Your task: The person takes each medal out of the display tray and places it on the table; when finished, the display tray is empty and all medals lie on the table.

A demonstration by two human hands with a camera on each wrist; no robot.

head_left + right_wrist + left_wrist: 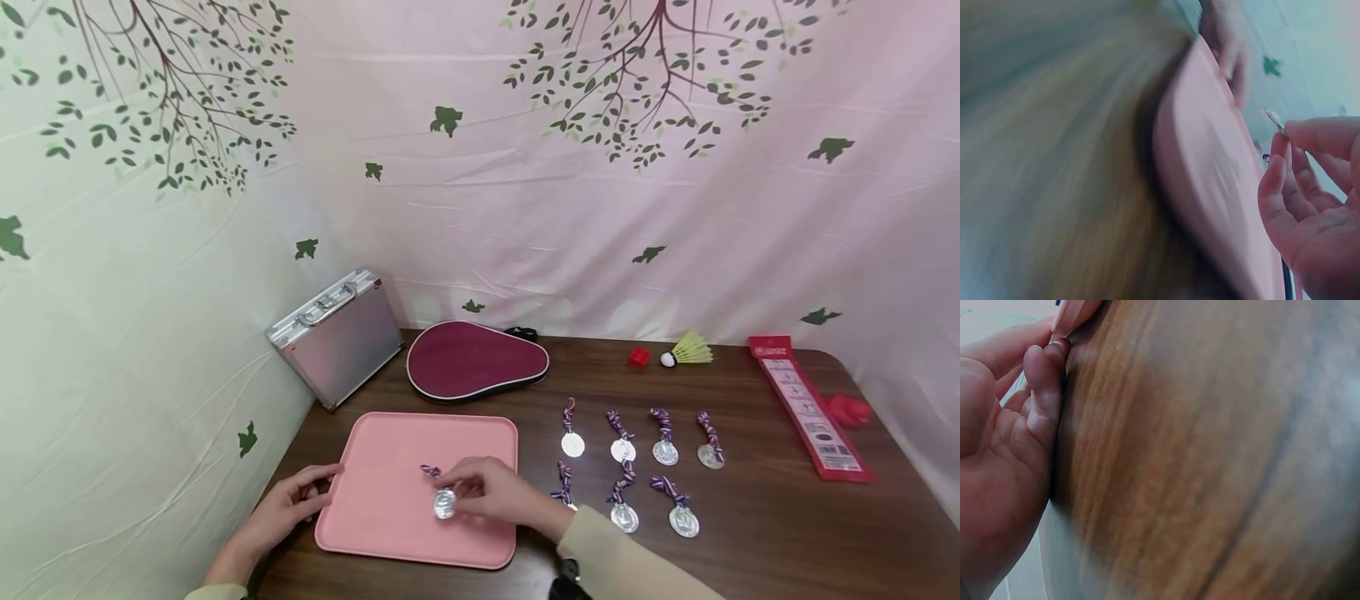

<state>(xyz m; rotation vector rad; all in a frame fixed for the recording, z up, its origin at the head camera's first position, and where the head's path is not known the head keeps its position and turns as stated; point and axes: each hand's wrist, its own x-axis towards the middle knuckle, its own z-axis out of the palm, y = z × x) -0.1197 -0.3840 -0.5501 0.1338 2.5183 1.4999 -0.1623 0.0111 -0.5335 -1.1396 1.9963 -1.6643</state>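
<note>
My right hand (487, 492) pinches a silver medal (445, 503) between thumb and fingers, over the middle of the pink tray (390, 533). A bit of its knotted striped ribbon (431, 471) shows past the fingertips. In the right wrist view, the medal (1272, 117) appears edge-on at the fingertips. At the tray's left rim, my left hand (288, 504) grips the edge with fingertips and thumb; the left wrist view shows those fingers (1041, 369) low against the table beside the tray's edge (1075, 314). Several more silver medals (623, 517) with knotted ribbons lie in two rows right of the tray.
Behind the tray lie a maroon paddle case (472, 358) and a silver briefcase (345, 342) leaning on the left curtain. A red block (639, 357) and a yellow shuttlecock (686, 350) sit at the back. On the right are a red package (810, 408) and a red object (849, 411).
</note>
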